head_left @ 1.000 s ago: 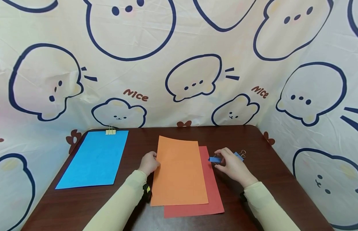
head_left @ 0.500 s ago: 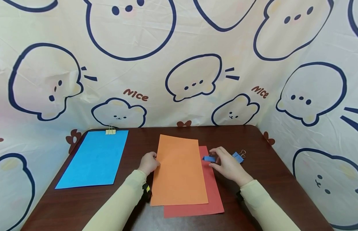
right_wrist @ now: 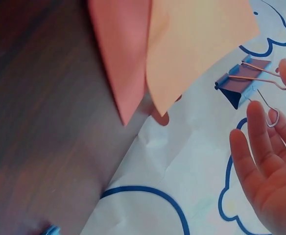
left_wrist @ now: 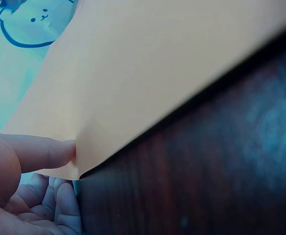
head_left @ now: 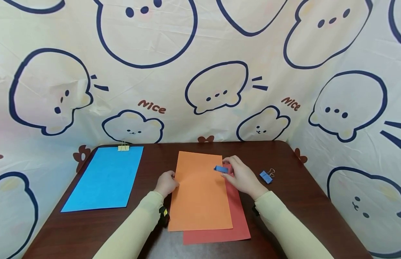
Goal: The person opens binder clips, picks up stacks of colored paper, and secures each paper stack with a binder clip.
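Note:
My left hand [head_left: 166, 183] pinches the left edge of an orange sheet of paper [head_left: 202, 194], thumb on top and fingers beneath, as the left wrist view shows. The sheet's far edge bows slightly up. Partly under it lies a red sheet [head_left: 237, 212], showing along the right and near sides. My right hand [head_left: 242, 176] holds a blue binder clip [head_left: 221, 168] by its wire handles, above the orange sheet's far right part. In the right wrist view the clip [right_wrist: 241, 83] hangs between thumb and fingers, apart from the orange paper corner.
A second blue binder clip [head_left: 266, 176] lies on the dark wood table [head_left: 304, 201] to the right. At the left a blue sheet [head_left: 103, 180] has a yellow binder clip [head_left: 123, 148] on its far edge. A patterned cloth [head_left: 174, 86] hangs behind the table.
My right hand has moved left and away from me with the blue binder clip, from beside the red sheet to over the orange one. My left hand stays in place.

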`<state>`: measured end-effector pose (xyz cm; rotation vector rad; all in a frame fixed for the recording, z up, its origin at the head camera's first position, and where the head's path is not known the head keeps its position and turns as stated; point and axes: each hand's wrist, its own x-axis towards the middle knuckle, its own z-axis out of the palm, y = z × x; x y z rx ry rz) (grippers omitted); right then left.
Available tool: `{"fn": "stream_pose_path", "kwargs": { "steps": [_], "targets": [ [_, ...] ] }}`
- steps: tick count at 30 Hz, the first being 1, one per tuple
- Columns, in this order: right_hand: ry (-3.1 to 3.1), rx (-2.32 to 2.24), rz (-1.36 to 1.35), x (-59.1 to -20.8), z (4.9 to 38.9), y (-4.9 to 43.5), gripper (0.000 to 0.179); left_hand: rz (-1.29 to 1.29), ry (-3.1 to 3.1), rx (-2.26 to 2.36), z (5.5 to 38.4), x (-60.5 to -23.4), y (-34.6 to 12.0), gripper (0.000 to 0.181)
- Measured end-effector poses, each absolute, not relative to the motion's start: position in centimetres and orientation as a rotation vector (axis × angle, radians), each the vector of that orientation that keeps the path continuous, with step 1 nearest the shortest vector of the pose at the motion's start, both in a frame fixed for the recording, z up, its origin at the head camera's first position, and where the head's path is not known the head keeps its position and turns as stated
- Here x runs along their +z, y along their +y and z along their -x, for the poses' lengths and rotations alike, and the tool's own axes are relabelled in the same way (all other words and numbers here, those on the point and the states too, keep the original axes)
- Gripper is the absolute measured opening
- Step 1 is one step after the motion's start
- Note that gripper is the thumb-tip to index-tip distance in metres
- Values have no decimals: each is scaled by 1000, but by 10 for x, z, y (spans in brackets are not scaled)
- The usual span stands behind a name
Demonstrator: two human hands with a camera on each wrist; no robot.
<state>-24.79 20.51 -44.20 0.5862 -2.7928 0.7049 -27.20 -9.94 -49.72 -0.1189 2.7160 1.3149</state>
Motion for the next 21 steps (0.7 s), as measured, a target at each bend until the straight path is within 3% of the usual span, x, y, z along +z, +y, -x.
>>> {"fn": "stream_pose_path", "kwargs": {
  "steps": [21],
  "targets": [
    [-2592, 600, -639, -442, 289, 180, 39, 78, 2749, 1299, 270, -500, -99, 23]
  ]
}}
